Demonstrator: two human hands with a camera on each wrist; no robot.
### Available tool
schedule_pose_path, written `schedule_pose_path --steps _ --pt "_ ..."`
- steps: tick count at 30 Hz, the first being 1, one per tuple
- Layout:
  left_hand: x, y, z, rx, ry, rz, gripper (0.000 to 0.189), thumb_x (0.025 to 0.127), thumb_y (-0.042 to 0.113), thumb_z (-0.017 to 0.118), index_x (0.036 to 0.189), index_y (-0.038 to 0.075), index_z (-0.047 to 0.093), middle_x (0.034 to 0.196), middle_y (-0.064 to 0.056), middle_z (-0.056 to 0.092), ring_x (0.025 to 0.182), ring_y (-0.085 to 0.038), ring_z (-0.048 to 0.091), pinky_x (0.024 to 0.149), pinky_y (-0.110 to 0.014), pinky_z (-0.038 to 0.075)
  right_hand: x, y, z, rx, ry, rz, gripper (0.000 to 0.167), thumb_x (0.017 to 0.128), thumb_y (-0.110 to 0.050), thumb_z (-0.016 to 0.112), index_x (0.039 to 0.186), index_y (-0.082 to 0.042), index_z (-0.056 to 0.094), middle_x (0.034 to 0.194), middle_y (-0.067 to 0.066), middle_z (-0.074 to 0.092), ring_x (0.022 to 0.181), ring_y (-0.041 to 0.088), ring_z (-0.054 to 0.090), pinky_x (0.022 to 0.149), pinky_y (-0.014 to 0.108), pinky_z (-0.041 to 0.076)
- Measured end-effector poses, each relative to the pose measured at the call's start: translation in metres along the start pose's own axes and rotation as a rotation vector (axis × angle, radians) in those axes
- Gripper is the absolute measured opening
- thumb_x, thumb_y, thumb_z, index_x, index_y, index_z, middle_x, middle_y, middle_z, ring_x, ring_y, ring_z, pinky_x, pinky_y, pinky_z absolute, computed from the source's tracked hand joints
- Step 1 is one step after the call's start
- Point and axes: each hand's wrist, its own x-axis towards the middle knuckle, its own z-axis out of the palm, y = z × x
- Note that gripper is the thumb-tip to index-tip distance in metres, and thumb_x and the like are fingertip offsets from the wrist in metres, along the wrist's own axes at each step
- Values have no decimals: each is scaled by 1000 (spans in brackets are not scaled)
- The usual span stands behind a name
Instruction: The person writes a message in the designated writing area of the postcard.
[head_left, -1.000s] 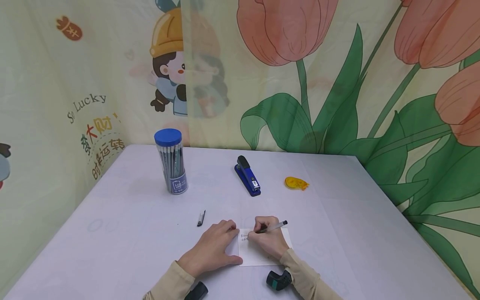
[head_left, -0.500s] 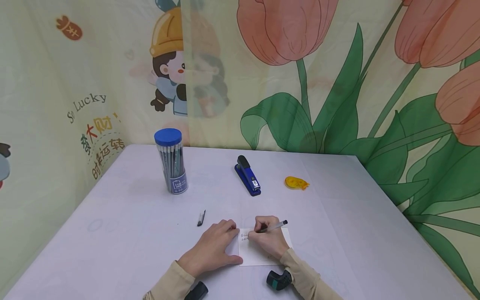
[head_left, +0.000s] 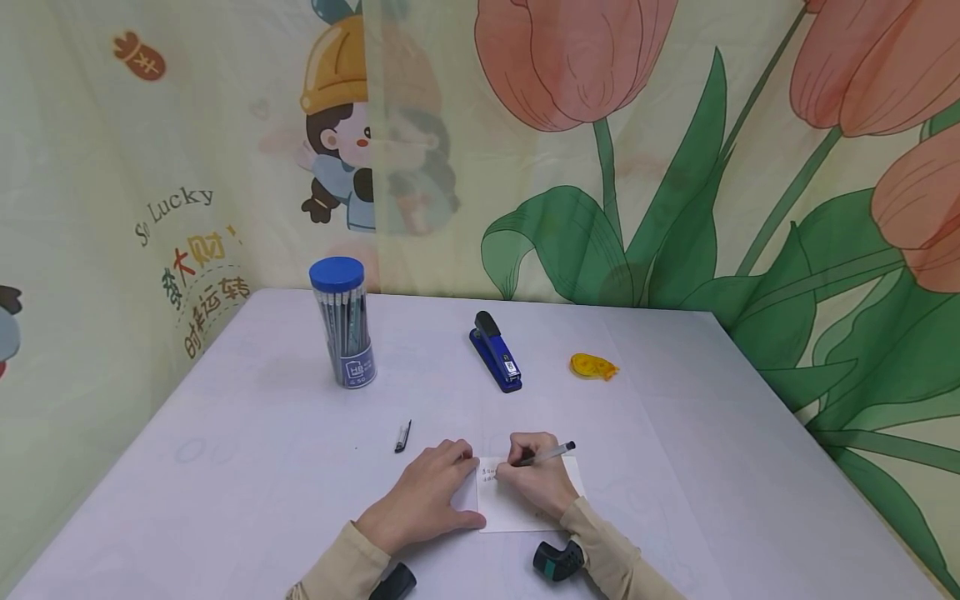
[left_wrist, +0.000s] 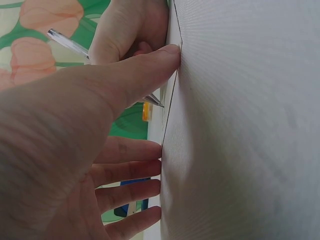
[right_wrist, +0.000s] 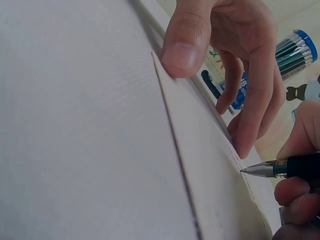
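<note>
A small white sheet of paper [head_left: 517, 512] lies on the table, with short lines of small handwriting at its upper left. My right hand [head_left: 542, 477] grips a gel pen [head_left: 557, 452] with a clear barrel and dark grip. In the right wrist view the metal tip of the pen [right_wrist: 259, 170] meets the paper near the writing. My left hand [head_left: 423, 497] rests at the paper's left edge. Its thumb presses the near corner, and the fingers are spread, their tips along the edge. Part of the writing is hidden behind my right hand.
A pen cap [head_left: 402, 437] lies beyond my left hand. Farther back stand a blue-lidded tub of pencils [head_left: 345, 325] and a blue stapler [head_left: 496, 353]. A small yellow object [head_left: 593, 367], possibly correction tape, lies to their right. A patterned curtain [head_left: 427, 150] hangs behind the white table [head_left: 225, 500].
</note>
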Motion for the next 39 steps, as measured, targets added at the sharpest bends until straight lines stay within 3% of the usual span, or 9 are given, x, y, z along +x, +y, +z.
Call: schedule_pose_path --steps 13,20,33,39 --pt "0 1 0 2 -5 -10 69 71 50 79 119 3 66 116 -2 56 105 -16 51 91 -37 46 -1 0 -1 0 12 -18 22 69 13 62 56 0 49 56 -4 47 57 2 44 59 17 35" --pt "0 1 0 -3 -12 -9 69 71 51 79 120 3 65 117 -3 56 106 -17 51 92 -38 46 0 0 -1 10 3 -29 24 69 13 61 56 -3 49 55 4 49 57 2 44 58 17 35" --pt "0 0 1 -15 -14 -13 69 71 51 79 120 3 65 115 -2 56 104 -16 50 91 -38 46 -1 1 0 24 -17 -54 21 69 13 60 56 2 47 55 -4 46 56 1 43 57 16 34" --pt "0 0 1 -13 -11 -10 69 71 51 79 120 3 65 115 -2 56 104 -16 51 91 -38 46 0 1 0 27 -9 -56 23 68 13 60 55 -1 47 54 2 47 56 1 43 58 16 34"
